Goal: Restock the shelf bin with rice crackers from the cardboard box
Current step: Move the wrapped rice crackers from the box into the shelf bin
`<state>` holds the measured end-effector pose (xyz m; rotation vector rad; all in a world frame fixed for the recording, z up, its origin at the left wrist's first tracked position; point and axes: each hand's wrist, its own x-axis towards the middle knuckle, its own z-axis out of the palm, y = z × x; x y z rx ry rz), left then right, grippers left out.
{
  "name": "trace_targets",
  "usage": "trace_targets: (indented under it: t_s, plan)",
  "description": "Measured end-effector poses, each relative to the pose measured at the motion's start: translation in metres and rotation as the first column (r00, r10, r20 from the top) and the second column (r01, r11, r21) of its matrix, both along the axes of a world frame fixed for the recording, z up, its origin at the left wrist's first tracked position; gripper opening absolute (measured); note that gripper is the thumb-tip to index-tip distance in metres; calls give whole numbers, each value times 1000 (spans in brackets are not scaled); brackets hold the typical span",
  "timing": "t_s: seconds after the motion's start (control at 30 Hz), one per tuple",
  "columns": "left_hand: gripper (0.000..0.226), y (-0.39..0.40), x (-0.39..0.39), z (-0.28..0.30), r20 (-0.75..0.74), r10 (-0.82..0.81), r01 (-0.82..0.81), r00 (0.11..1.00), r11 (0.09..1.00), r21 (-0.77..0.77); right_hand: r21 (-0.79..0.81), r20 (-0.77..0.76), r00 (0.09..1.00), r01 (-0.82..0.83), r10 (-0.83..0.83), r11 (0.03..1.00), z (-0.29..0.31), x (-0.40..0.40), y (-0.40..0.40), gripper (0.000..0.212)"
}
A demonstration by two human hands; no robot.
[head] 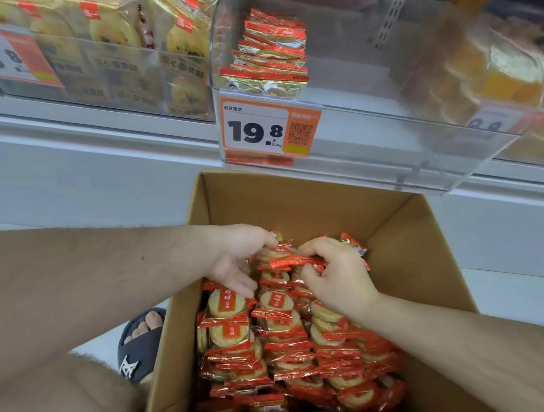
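White shelving fills the background, with a row of clear plastic bins along the top shelf (102, 120). The middle bin (388, 155) is mostly bare; 1 stack of red-and-gold cracker packs (269, 51) leans against its left wall, and an orange price tag (268, 129) reading 19.8 hangs on its front. The bin to the left (115, 66) holds yellow pastry packs, and the bin to the right (494, 77) holds orange-yellow sweets, blurred.

Below the middle bin stands an open cardboard box (296, 204) on the pale floor (505, 294). Rice crackers (287, 346) in red wrappers fill its near part in about 3 rows, packs on edge or overlapping; the far part of the box shows bare cardboard.

Both hands are inside the box at the far end of the rows. The left hand (238, 258) has its thumb on the top of a bunch of packs, with its fingers (241, 284) spread downward beside the left row. The right hand (337, 275) curls around the same bunch from the other side, thumb and fingers pinching several packs (294, 261), with 1 pack corner sticking out above its knuckles. The 2 hands are just beside each other, the bunch between them.

At lower left a bare knee and a foot in a dark slide sandal (139, 348) sit beside the box.
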<state>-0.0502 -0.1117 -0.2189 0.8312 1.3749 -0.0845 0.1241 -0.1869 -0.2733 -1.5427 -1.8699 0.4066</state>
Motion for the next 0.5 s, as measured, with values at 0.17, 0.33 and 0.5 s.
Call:
trace_targets:
  t_s: [0.17, 0.33, 0.5]
  plan:
    - [40, 0, 6, -11, 115, 34, -61, 993, 970, 235, -359, -190, 963, 111, -189, 927, -4, 24, 12, 29]
    - [44, -1, 1, -13, -110, -228, 253, 967, 840, 479, -776, 461, 887, 391, 23, 494, -71, 51, 18, 10]
    - [48, 1, -4, -19, -153, -286, 323, 946, 798, 509, -879, 427, 879, 347, 212, 327, -91, 45, 9, 60]
